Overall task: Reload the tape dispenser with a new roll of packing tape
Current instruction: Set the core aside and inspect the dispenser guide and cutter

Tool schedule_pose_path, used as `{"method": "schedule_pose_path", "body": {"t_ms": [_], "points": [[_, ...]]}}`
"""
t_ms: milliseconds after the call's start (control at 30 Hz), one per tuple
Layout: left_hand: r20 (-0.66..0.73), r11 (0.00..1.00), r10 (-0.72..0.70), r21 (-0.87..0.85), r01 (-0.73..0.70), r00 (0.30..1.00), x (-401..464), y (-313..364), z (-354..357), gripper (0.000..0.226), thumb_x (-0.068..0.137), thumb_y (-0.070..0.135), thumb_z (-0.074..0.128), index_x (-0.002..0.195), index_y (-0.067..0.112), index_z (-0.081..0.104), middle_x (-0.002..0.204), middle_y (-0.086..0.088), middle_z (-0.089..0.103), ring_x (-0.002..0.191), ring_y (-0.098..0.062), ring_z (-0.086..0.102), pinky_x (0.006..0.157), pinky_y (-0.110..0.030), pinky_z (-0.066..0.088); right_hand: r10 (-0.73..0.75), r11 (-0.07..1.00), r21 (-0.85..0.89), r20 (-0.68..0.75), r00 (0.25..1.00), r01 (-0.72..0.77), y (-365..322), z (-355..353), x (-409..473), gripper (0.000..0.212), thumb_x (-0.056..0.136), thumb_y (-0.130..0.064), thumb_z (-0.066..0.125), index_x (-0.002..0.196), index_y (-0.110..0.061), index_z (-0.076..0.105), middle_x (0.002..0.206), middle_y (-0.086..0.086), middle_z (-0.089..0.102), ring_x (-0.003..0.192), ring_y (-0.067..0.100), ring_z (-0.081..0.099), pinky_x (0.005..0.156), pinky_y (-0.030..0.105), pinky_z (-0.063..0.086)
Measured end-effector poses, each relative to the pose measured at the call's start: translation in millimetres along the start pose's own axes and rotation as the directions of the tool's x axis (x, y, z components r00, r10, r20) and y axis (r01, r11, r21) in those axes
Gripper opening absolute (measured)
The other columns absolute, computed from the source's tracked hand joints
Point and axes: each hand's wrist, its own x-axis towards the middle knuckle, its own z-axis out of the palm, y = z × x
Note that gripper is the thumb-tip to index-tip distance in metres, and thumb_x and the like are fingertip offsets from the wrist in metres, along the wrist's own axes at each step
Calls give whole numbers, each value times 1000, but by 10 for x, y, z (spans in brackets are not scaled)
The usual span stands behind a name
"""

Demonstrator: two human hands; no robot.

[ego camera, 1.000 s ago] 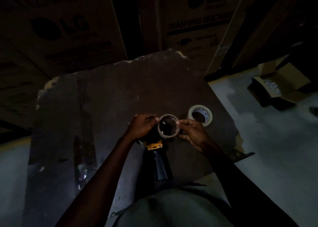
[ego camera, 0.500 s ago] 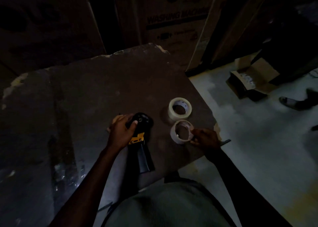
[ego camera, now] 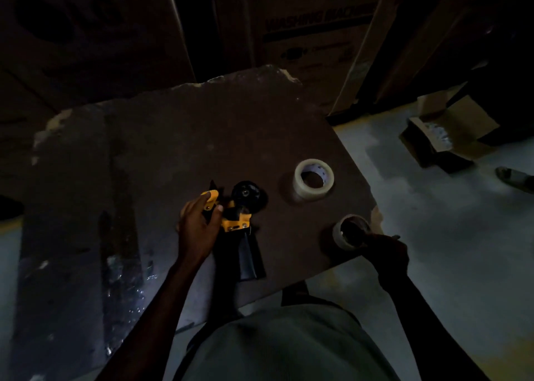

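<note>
A yellow and black tape dispenser lies on the dark worn tabletop, its bare black spool hub pointing away from me and its handle toward me. My left hand grips its yellow front part. A full roll of clear packing tape lies flat on the table to the right of the dispenser. My right hand holds a thin, nearly empty tape core at the table's right edge.
Large cardboard appliance boxes stand behind the table. An open cardboard box sits on the pale floor at the right, and a foot or shoe shows at the far right edge. The scene is dim.
The thin core came off the dispenser's hub; my right hand carried it right to the table's edge. My left hand stayed on the dispenser, shifting to its yellow front.
</note>
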Motion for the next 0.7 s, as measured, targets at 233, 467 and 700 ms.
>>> {"method": "schedule_pose_path", "body": {"t_ms": [233,467,700], "points": [[-17,991,-97,-91,95,995,-216,-129,-101,42,86,42,56,121,21,63,122,-1,67,117,-24,60,101,-46,46,-199,963,-209,-130,971,169,-77,439,-62,82,89,-73,35,108,1,65,102,23,66,94,42,63,87,52,50],[-69,944,-307,-146,295,949,-426,-187,-115,54,84,43,62,128,11,61,133,-13,59,126,-28,53,108,-46,41,-230,973,27,252,940,231,-788,1308,-903,15,85,-13,71,86,-24,61,88,7,70,87,25,68,82,36,52],[-62,901,-408,-191,390,911,-560,-298,-132,44,88,32,69,124,8,62,132,-11,60,124,-24,54,104,-29,39,-158,963,-119,475,866,241,-941,1639,-1005,27,85,-46,67,83,-19,66,80,3,71,78,21,68,73,34,55]]}}
